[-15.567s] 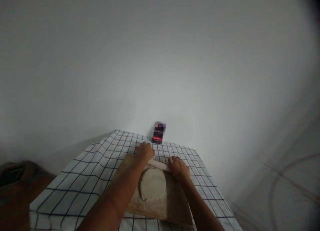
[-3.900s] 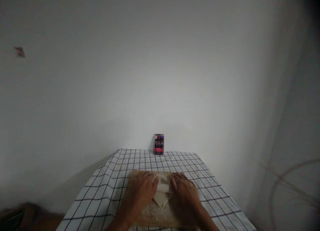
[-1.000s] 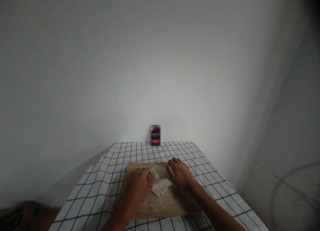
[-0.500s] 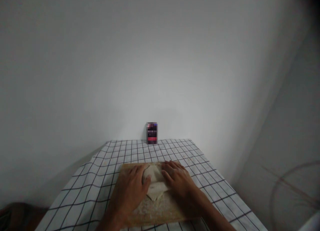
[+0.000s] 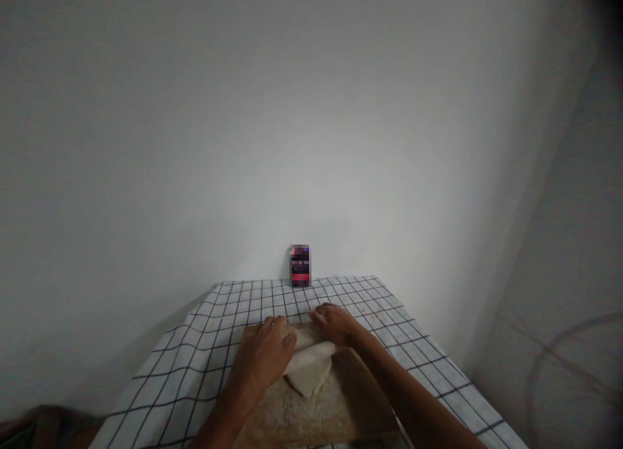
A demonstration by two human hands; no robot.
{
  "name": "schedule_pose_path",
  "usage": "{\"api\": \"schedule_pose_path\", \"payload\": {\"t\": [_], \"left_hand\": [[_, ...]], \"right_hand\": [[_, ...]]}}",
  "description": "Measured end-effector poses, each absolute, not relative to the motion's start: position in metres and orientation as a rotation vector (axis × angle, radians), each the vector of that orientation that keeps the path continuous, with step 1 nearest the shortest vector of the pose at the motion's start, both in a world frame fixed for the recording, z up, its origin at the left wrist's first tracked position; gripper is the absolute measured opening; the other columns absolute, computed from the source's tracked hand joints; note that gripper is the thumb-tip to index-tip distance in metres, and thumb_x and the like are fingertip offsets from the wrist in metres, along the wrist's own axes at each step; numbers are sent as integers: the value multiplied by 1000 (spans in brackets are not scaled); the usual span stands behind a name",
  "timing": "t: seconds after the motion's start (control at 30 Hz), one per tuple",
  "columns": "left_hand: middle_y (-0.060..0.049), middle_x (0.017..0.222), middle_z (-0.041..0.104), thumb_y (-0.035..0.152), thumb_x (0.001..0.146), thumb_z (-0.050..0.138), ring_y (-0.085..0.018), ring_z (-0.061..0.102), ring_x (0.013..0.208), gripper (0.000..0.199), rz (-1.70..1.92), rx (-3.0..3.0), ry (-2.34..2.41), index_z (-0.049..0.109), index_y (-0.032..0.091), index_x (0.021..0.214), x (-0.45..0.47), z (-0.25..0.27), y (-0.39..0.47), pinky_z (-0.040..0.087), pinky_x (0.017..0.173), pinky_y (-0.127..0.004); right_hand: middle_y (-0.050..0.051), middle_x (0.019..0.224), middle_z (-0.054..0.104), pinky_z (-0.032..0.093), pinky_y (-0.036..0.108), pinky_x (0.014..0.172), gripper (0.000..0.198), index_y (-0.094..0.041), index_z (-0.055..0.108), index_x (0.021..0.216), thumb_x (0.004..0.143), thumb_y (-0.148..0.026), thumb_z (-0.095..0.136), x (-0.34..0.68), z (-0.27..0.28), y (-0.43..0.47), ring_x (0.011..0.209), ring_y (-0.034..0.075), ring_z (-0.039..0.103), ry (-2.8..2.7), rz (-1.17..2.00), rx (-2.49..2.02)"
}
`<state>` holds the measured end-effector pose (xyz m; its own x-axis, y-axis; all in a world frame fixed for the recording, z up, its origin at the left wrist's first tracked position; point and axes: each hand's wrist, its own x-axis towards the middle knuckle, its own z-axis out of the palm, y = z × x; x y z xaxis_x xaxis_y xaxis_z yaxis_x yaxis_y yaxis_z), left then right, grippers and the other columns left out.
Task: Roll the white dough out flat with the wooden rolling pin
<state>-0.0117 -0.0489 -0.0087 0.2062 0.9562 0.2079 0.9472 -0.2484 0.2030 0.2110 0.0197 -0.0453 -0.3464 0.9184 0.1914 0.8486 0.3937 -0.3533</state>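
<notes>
A sheet of pale dough lies on a floured wooden board, with a rounded ridge across it and a pointed flap toward me. My left hand is at the dough's left end, fingers bent over it and thumb along its side. At the far right end my right hand curls its fingers over the dough near the board's back edge. Whether something lies inside the rounded ridge is hidden. The fingertips of both hands are partly out of sight.
A white cloth with dark grid lines covers the table under the board. A small dark box-like item, blurred, stands at the table's back against the white wall. Something brown shows at the lower left.
Both hands have moved forward toward the board's far edge, and their fingers are more bent. More of the board's near part and the dough's front flap shows. The view has shifted slightly.
</notes>
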Motion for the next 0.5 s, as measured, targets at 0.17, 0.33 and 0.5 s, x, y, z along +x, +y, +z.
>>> {"api": "schedule_pose_path", "payload": {"t": [0.17, 0.33, 0.5], "left_hand": [[-14, 139, 77, 37, 108, 46, -32, 72, 131, 41, 374, 2401, 1972, 71, 19, 135, -9, 3, -44, 57, 110, -45], [-14, 135, 79, 37, 109, 46, -32, 74, 128, 39, 358, 2428, 1956, 71, 19, 134, -9, 0, -43, 57, 111, -48], [-12, 137, 78, 38, 109, 46, -31, 74, 127, 38, 369, 2520, 1899, 72, 22, 132, -12, -8, -47, 56, 113, -51]], "right_hand": [[14, 114, 81, 54, 34, 92, 58, -18, 79, 104, 117, -49, 32, 204, -47, 38, 105, 24, 75, -2287, 332, -1600], [13, 116, 80, 55, 36, 97, 59, -19, 79, 110, 117, -49, 28, 206, -53, 27, 110, 25, 74, -2264, 295, -1574], [14, 117, 80, 55, 41, 102, 58, -21, 78, 110, 117, -45, 26, 211, -54, 2, 117, 28, 73, -2238, 271, -1581]]}}
